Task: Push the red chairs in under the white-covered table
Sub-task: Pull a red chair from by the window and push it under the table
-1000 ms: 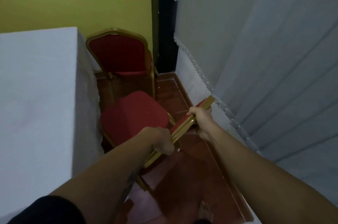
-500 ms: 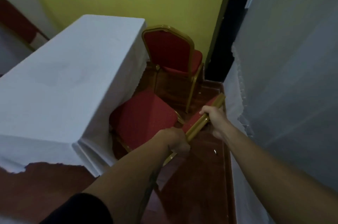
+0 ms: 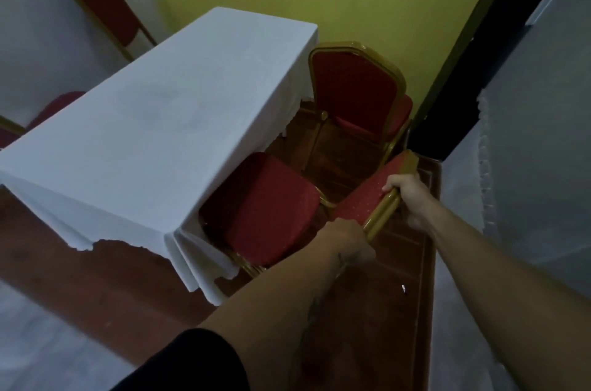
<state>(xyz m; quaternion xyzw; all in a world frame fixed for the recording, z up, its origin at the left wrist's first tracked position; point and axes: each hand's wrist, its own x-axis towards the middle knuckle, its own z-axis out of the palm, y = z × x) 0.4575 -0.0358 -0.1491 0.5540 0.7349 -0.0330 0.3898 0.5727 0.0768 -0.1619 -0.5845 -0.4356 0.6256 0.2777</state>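
Note:
A red chair with a gold frame (image 3: 271, 211) stands at the near right corner of the white-covered table (image 3: 153, 135); the front of its seat lies under the cloth's edge. Both hands grip the top of its backrest: my left hand (image 3: 347, 242) at the near end, my right hand (image 3: 407, 192) near the far end. A second red chair (image 3: 358, 96) stands beyond it at the table's far right corner, its back turned to me and its seat away from the table.
More red chairs show past the table: one back (image 3: 102, 7) against the white wall, one seat (image 3: 54, 106) at the left edge. A yellow wall and a dark door frame (image 3: 473, 48) close the far side. White drapes (image 3: 527, 167) hang on the right along the wooden floor.
The view has swung left and pulled back, showing the whole table. The held chair's seat has slid a little further under the cloth. Both hands keep their grip on the backrest.

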